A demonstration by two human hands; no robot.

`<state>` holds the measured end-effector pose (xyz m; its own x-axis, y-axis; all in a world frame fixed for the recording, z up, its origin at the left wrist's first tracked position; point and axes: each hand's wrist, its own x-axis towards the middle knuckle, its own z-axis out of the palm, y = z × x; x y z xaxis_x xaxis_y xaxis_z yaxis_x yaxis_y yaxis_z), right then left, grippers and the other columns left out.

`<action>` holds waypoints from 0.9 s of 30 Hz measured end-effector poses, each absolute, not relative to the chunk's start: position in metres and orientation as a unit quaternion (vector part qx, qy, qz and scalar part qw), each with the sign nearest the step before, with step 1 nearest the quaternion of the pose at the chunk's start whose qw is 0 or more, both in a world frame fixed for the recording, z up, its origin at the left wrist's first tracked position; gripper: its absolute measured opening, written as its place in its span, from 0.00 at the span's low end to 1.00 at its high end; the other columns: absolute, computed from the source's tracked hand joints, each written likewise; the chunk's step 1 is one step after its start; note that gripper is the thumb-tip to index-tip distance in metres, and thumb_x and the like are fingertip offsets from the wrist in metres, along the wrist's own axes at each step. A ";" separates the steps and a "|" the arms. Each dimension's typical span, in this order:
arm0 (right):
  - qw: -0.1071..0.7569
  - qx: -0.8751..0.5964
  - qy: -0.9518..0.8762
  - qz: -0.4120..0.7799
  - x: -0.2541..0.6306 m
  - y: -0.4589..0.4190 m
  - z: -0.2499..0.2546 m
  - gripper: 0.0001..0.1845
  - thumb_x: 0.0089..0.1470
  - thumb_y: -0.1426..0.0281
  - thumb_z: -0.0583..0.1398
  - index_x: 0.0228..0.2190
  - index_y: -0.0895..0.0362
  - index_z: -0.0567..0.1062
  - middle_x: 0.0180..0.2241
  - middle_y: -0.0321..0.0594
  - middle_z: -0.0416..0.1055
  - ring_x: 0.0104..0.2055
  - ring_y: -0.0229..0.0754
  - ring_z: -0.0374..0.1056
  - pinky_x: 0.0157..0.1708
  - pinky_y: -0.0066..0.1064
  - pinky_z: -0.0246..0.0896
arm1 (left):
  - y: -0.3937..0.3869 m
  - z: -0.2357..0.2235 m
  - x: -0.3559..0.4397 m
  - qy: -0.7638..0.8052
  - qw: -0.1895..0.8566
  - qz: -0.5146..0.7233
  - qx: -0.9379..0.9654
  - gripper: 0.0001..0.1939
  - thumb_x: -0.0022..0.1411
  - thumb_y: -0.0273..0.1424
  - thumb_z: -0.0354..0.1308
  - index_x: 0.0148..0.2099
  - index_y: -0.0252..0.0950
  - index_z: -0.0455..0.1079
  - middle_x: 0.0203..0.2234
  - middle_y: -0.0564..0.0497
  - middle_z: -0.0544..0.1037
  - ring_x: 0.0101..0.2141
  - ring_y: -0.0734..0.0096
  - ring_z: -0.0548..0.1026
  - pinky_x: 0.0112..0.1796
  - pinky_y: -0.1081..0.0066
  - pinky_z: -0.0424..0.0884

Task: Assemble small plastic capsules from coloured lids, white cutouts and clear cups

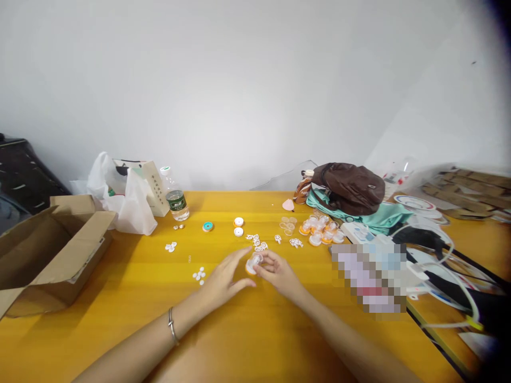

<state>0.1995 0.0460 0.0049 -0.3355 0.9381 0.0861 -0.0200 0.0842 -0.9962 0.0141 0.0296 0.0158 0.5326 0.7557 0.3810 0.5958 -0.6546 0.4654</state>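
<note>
Over the middle of the table, my right hand pinches a small round white-and-orange part with a clear cover. My left hand is just left of it, thumb and fingers spread, holding nothing. Beyond the hands lie several white openwork pieces. Clear round covers sit further right, beside a heap of orange-and-white round parts with clear tops. Small white discs lie left of my left hand. Behind them are a teal-centred round part and two white round parts.
At left stand an open cardboard box, a white plastic bag and a water bottle. A brown bag rests on teal cloth at right, near a brown-labelled bottle and a white cable.
</note>
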 end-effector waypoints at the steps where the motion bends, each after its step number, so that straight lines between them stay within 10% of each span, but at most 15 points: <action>1: 0.441 -0.403 -0.599 0.533 0.208 0.052 0.007 0.14 0.43 0.63 0.61 0.32 0.56 0.67 0.33 0.39 0.72 0.34 0.40 0.70 0.37 0.33 0.64 | 0.027 0.012 0.012 0.400 0.162 0.258 0.864 0.37 0.57 0.45 0.49 0.62 0.40 0.38 0.59 0.45 0.54 0.58 0.65 0.54 0.55 0.62 0.57; 8: 0.362 -0.659 -0.648 0.122 0.310 0.144 0.049 0.15 0.43 0.63 0.56 0.34 0.57 0.67 0.36 0.42 0.72 0.35 0.40 0.69 0.33 0.29 0.62 | 0.013 -0.024 -0.002 0.387 0.142 0.066 0.909 0.41 0.56 0.52 0.41 0.63 0.40 0.29 0.62 0.45 0.39 0.61 0.56 0.37 0.57 0.51 0.42; 27: 0.074 -0.745 -0.661 0.054 0.347 0.228 0.044 0.12 0.34 0.71 0.62 0.28 0.58 0.75 0.31 0.46 0.73 0.35 0.46 0.69 0.31 0.30 0.58 | 0.013 -0.025 -0.004 0.377 0.099 0.068 0.918 0.39 0.57 0.52 0.38 0.63 0.39 0.30 0.61 0.46 0.43 0.61 0.59 0.40 0.58 0.55 0.40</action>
